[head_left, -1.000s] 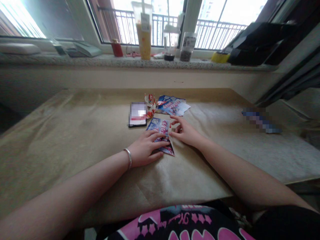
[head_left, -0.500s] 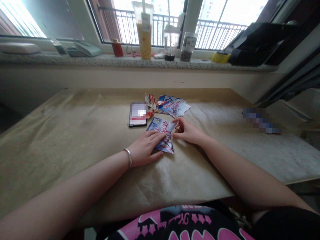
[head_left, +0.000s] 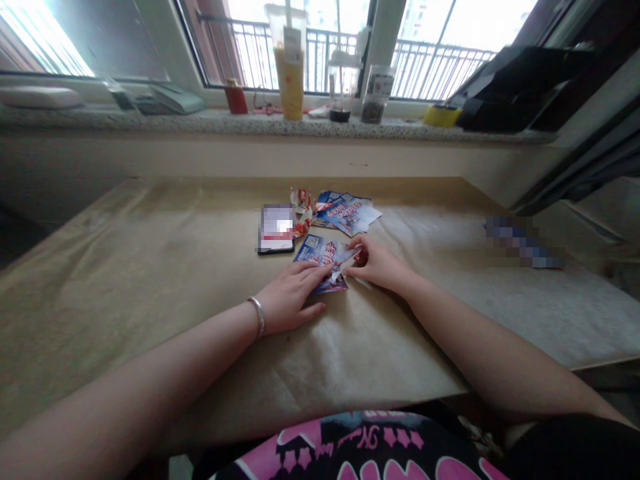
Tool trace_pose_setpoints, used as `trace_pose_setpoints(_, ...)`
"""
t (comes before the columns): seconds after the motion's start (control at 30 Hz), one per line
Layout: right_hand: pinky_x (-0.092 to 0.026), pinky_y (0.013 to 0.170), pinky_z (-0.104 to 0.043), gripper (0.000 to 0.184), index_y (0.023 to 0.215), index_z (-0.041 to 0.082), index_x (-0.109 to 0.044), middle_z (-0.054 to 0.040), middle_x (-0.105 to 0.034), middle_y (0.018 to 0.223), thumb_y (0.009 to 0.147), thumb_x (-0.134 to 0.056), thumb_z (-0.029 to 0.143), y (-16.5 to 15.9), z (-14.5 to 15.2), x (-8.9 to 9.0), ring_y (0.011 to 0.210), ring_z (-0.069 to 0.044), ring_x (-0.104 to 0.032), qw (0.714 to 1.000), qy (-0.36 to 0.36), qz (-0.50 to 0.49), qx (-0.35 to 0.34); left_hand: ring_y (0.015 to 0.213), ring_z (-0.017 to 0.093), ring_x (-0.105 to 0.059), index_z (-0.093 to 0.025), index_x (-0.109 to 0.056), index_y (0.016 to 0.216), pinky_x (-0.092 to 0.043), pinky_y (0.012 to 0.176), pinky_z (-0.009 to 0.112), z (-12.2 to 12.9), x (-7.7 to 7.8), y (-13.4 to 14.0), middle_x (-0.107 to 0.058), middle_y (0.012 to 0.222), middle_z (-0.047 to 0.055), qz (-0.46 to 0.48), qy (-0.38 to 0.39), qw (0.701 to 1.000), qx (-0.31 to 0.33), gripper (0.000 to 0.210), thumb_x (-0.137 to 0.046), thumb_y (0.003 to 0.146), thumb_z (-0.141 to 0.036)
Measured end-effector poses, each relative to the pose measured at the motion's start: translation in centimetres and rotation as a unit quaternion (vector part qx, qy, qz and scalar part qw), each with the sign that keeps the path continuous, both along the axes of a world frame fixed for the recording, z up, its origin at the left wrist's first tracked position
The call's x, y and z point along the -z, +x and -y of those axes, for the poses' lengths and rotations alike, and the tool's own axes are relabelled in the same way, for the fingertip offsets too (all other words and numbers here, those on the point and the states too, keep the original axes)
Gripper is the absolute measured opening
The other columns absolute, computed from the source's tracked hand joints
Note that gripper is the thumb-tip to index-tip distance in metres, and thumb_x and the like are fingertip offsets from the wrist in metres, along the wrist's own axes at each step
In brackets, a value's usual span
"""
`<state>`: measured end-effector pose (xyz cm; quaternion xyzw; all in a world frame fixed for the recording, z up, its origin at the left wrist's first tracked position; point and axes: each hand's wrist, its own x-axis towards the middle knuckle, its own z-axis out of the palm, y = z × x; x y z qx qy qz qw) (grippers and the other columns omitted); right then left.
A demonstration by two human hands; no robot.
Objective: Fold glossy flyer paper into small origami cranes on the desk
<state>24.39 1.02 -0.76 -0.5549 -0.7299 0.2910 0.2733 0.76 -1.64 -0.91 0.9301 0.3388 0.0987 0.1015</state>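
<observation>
A blue printed paper leaflet (head_left: 311, 249) with red-and-white lettering lies in front of me on the table. My left hand (head_left: 293, 297) rests flat across its lower left part, fingers stretched out and pressing on it. At its right edge, my right hand (head_left: 377, 263) pinches the paper between thumb and fingers. The lower right part is bent up there, with some pale underside showing. Just behind is a loose stack of similar blue leaflets (head_left: 350, 212). Crumpled red-and-white wrappers (head_left: 303, 220) lie beside the stack.
A phone (head_left: 277, 229) with a blurred screen lies left of the wrappers. Another blurred blue item (head_left: 523, 243) sits at the table's right. Along the windowsill stand a tall cup of yellow drink (head_left: 291, 83), a small jar (head_left: 376, 97), a red container (head_left: 235, 98) and a black bag (head_left: 510, 90).
My right hand has bent the leaflet's lower right corner up and inward, so its pale underside shows more. The left hand has stayed in place.
</observation>
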Motion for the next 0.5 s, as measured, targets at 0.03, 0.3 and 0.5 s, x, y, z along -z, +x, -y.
trace_pose_setpoints(0.03, -0.041, 0.058, -0.025, 0.046, 0.102, 0.020, -0.049, 0.0048, -0.053, 0.070, 0.064, -0.074, 0.027, -0.07, 0.00, 0.03, 0.063, -0.013, -0.053, 1.000, 0.000, 0.003, 0.004, 0.131, 0.028, -0.037, -0.013, -0.032, 0.143, -0.033, 0.110, 0.044, 0.00, -0.01, -0.01, -0.045, 0.141, 0.013, -0.001, 0.001, 1.000, 0.003, 0.066, -0.053, 0.085, -0.038)
trace_pose_setpoints(0.3, -0.042, 0.060, -0.025, 0.041, 0.101, 0.020, -0.052, 0.0032, -0.056, 0.075, 0.065, -0.073, 0.027, -0.05, 0.03, 0.18, 0.064, -0.012, -0.053, 1.000, 0.009, 0.003, 0.004, 0.129, 0.027, -0.039, -0.021, -0.046, 0.135, -0.033, 0.110, 0.047, -0.10, -0.32, 0.00, -0.049, 0.139, 0.007, 0.004, 0.008, 0.999, 0.035, 0.052, -0.053, 0.086, -0.036)
trace_pose_setpoints(0.5, -0.041, 0.062, -0.025, 0.024, 0.092, 0.020, -0.061, 0.0028, -0.059, 0.071, 0.070, -0.068, 0.027, 0.43, -0.14, 0.33, 0.062, -0.011, -0.052, 0.999, 0.027, 0.016, -0.010, 0.132, 0.030, -0.036, -0.029, -0.057, 0.127, -0.033, 0.109, 0.052, -0.26, -0.22, 0.08, -0.046, 0.143, 0.004, -0.010, 0.019, 0.998, 0.051, 0.039, -0.052, 0.088, -0.035)
